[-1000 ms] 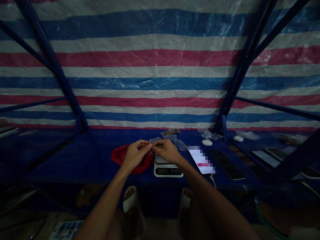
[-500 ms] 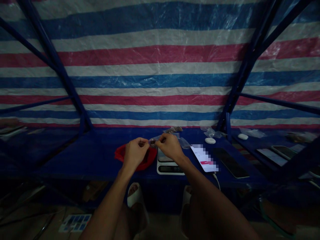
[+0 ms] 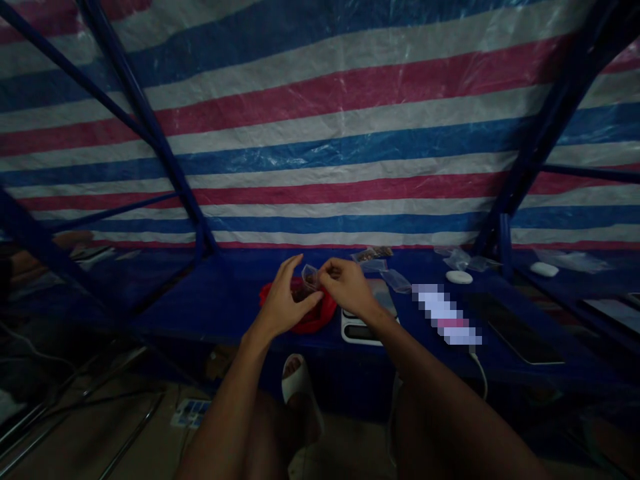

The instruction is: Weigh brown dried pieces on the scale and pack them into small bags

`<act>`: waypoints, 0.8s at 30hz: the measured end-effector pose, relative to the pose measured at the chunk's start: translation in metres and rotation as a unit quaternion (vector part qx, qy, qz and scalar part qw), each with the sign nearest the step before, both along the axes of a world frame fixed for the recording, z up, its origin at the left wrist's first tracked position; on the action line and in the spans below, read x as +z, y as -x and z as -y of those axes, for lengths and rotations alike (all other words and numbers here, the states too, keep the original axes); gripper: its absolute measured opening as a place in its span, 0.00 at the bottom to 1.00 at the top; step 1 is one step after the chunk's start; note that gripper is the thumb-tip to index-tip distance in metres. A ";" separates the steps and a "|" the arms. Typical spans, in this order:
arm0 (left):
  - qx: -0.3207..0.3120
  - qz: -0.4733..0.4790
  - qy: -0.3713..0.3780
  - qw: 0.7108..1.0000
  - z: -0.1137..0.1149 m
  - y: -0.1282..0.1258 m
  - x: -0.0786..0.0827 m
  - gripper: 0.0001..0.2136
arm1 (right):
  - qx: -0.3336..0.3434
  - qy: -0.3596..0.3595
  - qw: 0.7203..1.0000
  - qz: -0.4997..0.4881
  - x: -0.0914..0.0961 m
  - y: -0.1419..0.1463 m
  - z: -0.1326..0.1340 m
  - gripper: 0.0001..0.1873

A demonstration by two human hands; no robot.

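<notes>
My right hand (image 3: 350, 288) pinches a small clear plastic bag (image 3: 310, 275) by its edge, above a red bowl (image 3: 320, 319) on the blue table (image 3: 220, 300). My left hand (image 3: 284, 301) is beside the bag with fingers spread and raised, thumb close under the bag; it holds nothing that I can see. A white digital scale (image 3: 361, 325) sits just right of the bowl, partly hidden by my right wrist.
Several small clear bags (image 3: 380, 263) lie behind the scale. A lit phone (image 3: 447, 315) with a cable and a dark phone (image 3: 520, 332) lie to the right, with two white oval cases (image 3: 459, 277) beyond. Blue metal struts (image 3: 165, 160) flank a striped tarp. My sandalled foot (image 3: 300, 387) is below.
My left hand has let go of the bag and opened its fingers; the right hand keeps the bag. The view has swung left and tilted, shifting everything rightward.
</notes>
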State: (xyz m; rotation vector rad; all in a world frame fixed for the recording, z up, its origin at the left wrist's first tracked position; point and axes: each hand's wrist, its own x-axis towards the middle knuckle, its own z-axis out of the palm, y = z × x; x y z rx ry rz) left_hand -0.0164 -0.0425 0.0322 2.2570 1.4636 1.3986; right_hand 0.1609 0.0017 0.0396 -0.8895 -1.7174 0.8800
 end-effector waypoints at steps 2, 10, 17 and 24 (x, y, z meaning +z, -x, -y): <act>-0.021 0.026 0.055 0.998 -0.002 0.005 -0.005 0.30 | 0.061 0.045 0.995 -0.065 -0.005 0.006 -0.004 0.05; -0.023 0.015 0.124 0.992 -0.015 0.027 0.001 0.21 | 0.064 0.083 0.992 -0.074 -0.011 -0.003 -0.016 0.12; 0.007 -0.387 0.189 0.903 -0.036 0.055 0.029 0.17 | 0.008 0.088 0.995 -0.053 -0.010 -0.028 -0.027 0.10; -0.023 -0.572 0.184 0.799 -0.056 0.029 0.053 0.20 | 0.007 0.090 0.995 -0.046 -0.010 -0.031 -0.025 0.09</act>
